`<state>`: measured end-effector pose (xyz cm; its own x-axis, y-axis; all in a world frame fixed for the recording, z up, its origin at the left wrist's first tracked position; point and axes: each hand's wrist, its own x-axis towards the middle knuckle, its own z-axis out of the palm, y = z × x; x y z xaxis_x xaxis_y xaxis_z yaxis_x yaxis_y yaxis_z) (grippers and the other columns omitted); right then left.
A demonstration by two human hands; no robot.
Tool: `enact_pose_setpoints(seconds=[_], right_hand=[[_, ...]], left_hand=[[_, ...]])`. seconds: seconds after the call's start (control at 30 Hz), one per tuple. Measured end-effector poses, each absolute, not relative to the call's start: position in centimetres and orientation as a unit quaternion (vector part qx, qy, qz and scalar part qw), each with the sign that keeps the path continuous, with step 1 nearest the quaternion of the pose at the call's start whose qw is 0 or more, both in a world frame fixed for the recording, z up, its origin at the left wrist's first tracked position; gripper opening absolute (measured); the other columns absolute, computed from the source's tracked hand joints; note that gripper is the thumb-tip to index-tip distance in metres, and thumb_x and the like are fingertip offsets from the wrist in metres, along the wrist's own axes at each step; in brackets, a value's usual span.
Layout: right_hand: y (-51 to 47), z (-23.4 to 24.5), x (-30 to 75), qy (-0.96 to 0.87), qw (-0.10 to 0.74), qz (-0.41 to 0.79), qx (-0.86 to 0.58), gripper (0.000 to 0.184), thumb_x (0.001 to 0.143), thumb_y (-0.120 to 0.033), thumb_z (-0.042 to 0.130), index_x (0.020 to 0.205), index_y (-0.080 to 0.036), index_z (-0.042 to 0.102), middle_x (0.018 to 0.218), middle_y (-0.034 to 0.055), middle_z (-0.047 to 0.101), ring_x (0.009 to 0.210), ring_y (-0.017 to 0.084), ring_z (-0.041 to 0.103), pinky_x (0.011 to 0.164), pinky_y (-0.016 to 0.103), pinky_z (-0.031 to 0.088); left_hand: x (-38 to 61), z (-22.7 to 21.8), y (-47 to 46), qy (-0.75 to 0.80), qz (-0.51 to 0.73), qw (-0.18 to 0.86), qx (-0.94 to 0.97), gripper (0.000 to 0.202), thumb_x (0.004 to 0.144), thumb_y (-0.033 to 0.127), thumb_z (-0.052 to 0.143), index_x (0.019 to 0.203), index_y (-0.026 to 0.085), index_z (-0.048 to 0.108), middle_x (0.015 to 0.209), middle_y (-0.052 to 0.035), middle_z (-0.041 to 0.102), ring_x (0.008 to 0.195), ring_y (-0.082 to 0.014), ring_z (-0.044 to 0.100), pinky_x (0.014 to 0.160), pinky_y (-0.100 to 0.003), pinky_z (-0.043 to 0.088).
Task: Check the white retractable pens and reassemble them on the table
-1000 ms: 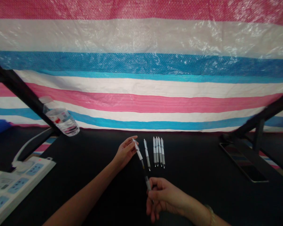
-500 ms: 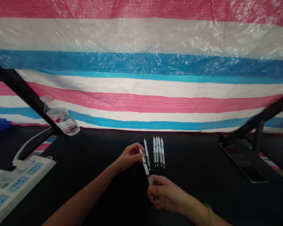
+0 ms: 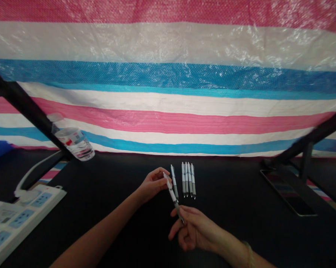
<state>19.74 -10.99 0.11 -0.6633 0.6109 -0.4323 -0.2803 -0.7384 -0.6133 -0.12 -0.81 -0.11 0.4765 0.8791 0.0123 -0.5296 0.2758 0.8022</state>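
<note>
Between my two hands is a white pen [image 3: 170, 191] with a grey grip, slanted with its tip toward me. My left hand [image 3: 154, 184] pinches its upper end between thumb and fingers. At the grey grip, the thumb and index finger of my right hand [image 3: 194, 227] close on the pen, while the other fingers are loosely spread below. Just behind the held pen, a similar pen [image 3: 174, 178] lies on the black table [image 3: 123, 230]. Several more white pens [image 3: 188, 179] lie side by side in a row to its right.
On the left are a white power strip [image 3: 25, 219] with a cable and a tilted water bottle [image 3: 75, 143]. A phone [image 3: 288, 193] lies at the right by a black metal frame [image 3: 307, 149]. A striped plastic sheet [image 3: 168, 123] hangs behind the table.
The held pen has shifted slightly up and left. My right hand's lower fingers have spread, and the pen's tip now shows past the thumb. The lying pens have not moved.
</note>
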Motion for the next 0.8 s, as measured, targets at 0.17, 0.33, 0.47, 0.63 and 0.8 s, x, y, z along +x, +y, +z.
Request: enact_pose_setpoints(seconds=[0.17, 0.33, 0.47, 0.63, 0.8], right_hand=[[-11.0, -0.9, 19.9, -0.280, 0.245, 0.870, -0.324, 0.045, 0.081, -0.057, 0.070, 0.090, -0.019, 0.046, 0.063, 0.0047, 0.072, 0.032, 0.009, 0.052, 0.034, 0.015, 0.024], [-10.9, -0.6, 19.8, -0.264, 0.254, 0.878, -0.308, 0.055, 0.084, -0.063, 0.062, 0.101, -0.011, 0.057, 0.072, 0.0102, 0.073, 0.037, 0.011, 0.056, 0.034, 0.018, 0.027], [-11.0, -0.7, 19.8, -0.277, 0.259, 0.871, -0.313, 0.045, 0.084, -0.058, 0.067, 0.098, -0.020, 0.046, 0.070, 0.0049, 0.073, 0.035, 0.011, 0.057, 0.033, 0.015, 0.024], [-10.9, -1.2, 19.8, -0.280, 0.265, 0.867, -0.315, 0.045, 0.082, -0.057, 0.070, 0.088, -0.016, 0.050, 0.062, 0.0032, 0.069, 0.034, 0.009, 0.056, 0.032, 0.014, 0.026], [-10.9, -0.5, 19.7, -0.264, 0.255, 0.878, -0.308, 0.053, 0.086, -0.062, 0.060, 0.103, -0.012, 0.055, 0.074, 0.0088, 0.073, 0.043, 0.013, 0.063, 0.034, 0.016, 0.035]], left_hand=[[-0.3, 0.2, -0.7, 0.222, 0.467, 0.769, 0.376, 0.025, 0.073, 0.021, 0.086, 0.091, 0.015, 0.069, 0.078, -0.0043, 0.072, 0.072, -0.0151, 0.068, 0.070, -0.026, 0.055], [-0.2, 0.3, -0.8, 0.233, 0.470, 0.767, 0.370, 0.027, 0.072, 0.021, 0.086, 0.093, 0.015, 0.070, 0.077, -0.0035, 0.070, 0.072, -0.0148, 0.067, 0.069, -0.025, 0.054], [-0.2, 0.1, -0.8, 0.236, 0.471, 0.767, 0.367, 0.027, 0.072, 0.022, 0.087, 0.092, 0.016, 0.069, 0.077, -0.0032, 0.070, 0.071, -0.0143, 0.067, 0.069, -0.025, 0.054], [-0.2, 0.1, -0.8, 0.241, 0.470, 0.768, 0.362, 0.027, 0.071, 0.022, 0.087, 0.091, 0.016, 0.070, 0.078, -0.0032, 0.071, 0.073, -0.0144, 0.067, 0.071, -0.026, 0.054], [-0.2, 0.1, -0.7, 0.249, 0.473, 0.765, 0.360, 0.029, 0.070, 0.022, 0.088, 0.092, 0.016, 0.070, 0.078, -0.0029, 0.070, 0.072, -0.0143, 0.067, 0.071, -0.026, 0.054]])
